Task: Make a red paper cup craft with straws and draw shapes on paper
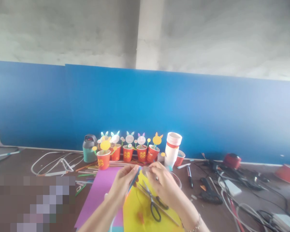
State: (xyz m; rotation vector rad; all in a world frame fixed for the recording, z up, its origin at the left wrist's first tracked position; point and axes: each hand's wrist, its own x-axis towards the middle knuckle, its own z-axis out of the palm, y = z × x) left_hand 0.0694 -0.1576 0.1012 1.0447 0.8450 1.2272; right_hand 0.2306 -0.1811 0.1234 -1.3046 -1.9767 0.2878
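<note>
Above the yellow paper, my left hand (124, 180) pinches a thin blue strip (134, 179) between thumb and fingers. My right hand (160, 177), close beside it, is closed on a small pale round piece (145, 171), whose kind is too blurred to tell. Scissors (152, 199) with dark handles lie on the yellow paper (135, 216) below my hands, across a thin wooden stick (170, 217). Purple paper (99, 193) lies under my left forearm. Red paper cups (141, 153) with paper animal heads stand behind my hands.
A stack of white paper cups (172, 151) and a teal-grey container (89, 149) stand at the back. On the right are a marker (189, 176), a black glue gun (209, 191) and tangled cables (246, 206). A white cable (55, 164) lies left. A blue partition (145, 103) rises behind.
</note>
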